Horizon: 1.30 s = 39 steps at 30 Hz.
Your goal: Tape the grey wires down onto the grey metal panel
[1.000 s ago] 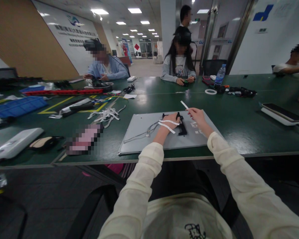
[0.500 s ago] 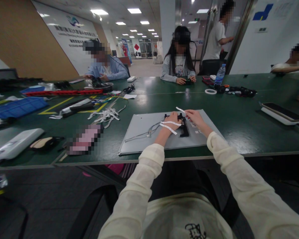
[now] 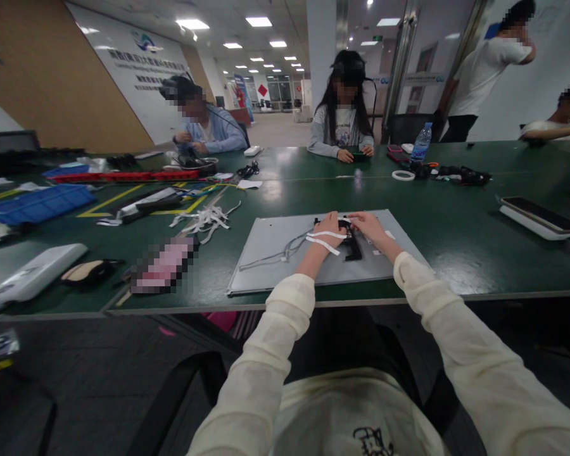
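A grey flat panel lies on the green table near its front edge. On it rests a black part with thin grey cables running off to the left. My left hand is closed at the upper left of the black part; what its fingers grip is hidden. White strips lie across the back of that hand. My right hand pinches a short white strip just above the black part, close to my left fingertips.
A pile of white strips, a pink object and a white power strip lie left. A blue tray is farther left. A phone lies right. A bottle stands near two seated people across the table.
My right hand has brought the white strip down and left to the black part. My left hand has hardly moved. A standing person in the background has moved right.
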Each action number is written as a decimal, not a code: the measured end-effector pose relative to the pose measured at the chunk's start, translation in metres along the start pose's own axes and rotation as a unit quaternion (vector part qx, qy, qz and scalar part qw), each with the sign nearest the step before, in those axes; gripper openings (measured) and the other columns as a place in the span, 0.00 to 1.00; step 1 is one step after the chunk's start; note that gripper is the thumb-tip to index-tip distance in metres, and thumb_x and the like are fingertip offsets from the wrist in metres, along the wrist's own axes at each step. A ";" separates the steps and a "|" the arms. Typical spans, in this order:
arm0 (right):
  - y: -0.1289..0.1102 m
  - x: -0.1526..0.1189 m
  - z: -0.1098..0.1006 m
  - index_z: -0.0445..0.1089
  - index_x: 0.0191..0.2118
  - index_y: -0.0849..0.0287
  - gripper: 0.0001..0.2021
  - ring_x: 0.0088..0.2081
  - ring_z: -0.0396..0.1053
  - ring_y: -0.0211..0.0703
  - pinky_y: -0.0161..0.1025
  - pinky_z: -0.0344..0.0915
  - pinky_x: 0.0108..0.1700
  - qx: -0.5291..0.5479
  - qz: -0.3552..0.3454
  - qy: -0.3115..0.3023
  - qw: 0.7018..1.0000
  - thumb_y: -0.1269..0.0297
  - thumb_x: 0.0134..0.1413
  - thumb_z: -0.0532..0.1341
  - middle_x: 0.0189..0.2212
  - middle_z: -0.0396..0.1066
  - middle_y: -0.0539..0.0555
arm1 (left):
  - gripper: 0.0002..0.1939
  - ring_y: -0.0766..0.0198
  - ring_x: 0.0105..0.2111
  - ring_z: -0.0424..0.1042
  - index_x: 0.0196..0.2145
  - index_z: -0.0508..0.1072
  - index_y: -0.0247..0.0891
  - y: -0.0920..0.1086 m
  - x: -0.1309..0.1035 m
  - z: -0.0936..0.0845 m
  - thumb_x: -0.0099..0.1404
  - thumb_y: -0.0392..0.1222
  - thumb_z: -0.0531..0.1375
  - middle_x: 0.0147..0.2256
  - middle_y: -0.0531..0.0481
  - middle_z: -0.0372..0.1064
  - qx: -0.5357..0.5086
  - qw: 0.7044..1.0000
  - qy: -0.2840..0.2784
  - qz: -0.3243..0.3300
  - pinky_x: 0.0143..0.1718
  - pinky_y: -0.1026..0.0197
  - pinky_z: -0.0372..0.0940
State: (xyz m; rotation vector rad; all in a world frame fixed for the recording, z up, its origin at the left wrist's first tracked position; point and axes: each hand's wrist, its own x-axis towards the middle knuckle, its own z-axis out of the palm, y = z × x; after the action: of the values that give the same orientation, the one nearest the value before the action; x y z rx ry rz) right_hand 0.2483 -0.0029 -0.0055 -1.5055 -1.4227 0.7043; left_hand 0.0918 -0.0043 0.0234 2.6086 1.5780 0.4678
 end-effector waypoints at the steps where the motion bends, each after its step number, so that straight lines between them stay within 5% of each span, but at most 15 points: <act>1: 0.001 0.001 0.001 0.73 0.46 0.64 0.14 0.27 0.68 0.35 0.30 0.64 0.33 -0.008 0.002 0.001 1.000 0.69 0.54 0.57 0.24 0.72 0.51 | 0.24 0.52 0.55 0.66 0.58 0.58 0.34 -0.001 0.000 0.001 0.65 0.40 0.49 0.58 0.39 0.61 0.003 1.000 -0.002 0.007 0.53 0.53 0.62; 8: 0.007 0.004 0.002 0.70 0.50 0.63 0.17 0.25 0.67 0.34 0.30 0.63 0.32 -0.048 0.015 0.012 0.999 0.69 0.53 0.59 0.24 0.72 0.49 | 0.24 0.56 0.61 0.58 0.59 0.60 0.37 -0.005 0.007 0.007 0.68 0.42 0.44 0.62 0.43 0.57 0.044 0.997 -0.058 0.031 0.60 0.52 0.54; 16: -0.006 -0.007 -0.003 0.69 0.52 0.62 0.19 0.32 0.70 0.38 0.32 0.63 0.40 -0.132 0.011 0.026 0.991 0.71 0.53 0.56 0.28 0.74 0.51 | 0.21 0.53 0.55 0.65 0.52 0.68 0.36 -0.001 0.013 -0.008 0.67 0.43 0.45 0.56 0.41 0.66 0.067 0.992 -0.092 0.046 0.55 0.53 0.60; 27: -0.025 -0.033 -0.003 0.62 0.57 0.59 0.18 0.45 0.71 0.51 0.39 0.63 0.44 -0.415 0.012 -0.001 0.910 0.64 0.64 0.52 0.42 0.74 0.63 | 0.20 0.50 0.55 0.63 0.53 0.67 0.35 -0.004 0.010 -0.007 0.68 0.42 0.46 0.56 0.39 0.65 0.052 0.994 -0.082 0.044 0.55 0.47 0.59; 33: -0.029 -0.039 0.001 0.60 0.57 0.62 0.18 0.42 0.73 0.54 0.44 0.64 0.43 -0.470 -0.007 -0.007 0.883 0.67 0.65 0.48 0.40 0.74 0.65 | 0.20 0.51 0.56 0.63 0.54 0.65 0.35 -0.005 0.009 -0.006 0.68 0.41 0.45 0.56 0.39 0.65 0.034 0.995 -0.088 0.042 0.56 0.46 0.58; 39: -0.025 -0.045 -0.009 0.58 0.59 0.62 0.21 0.44 0.73 0.56 0.44 0.64 0.43 -0.469 0.013 0.002 0.883 0.59 0.64 0.52 0.41 0.73 0.66 | 0.20 0.52 0.55 0.64 0.53 0.66 0.37 -0.006 0.010 -0.007 0.69 0.42 0.45 0.56 0.41 0.66 0.031 0.994 -0.091 0.042 0.55 0.47 0.60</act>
State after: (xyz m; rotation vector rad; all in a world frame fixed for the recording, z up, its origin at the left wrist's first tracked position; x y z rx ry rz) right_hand 0.2376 -0.0503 0.0124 -2.2352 -1.8617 -0.0387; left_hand 0.0885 0.0065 0.0310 2.6822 1.4545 0.1812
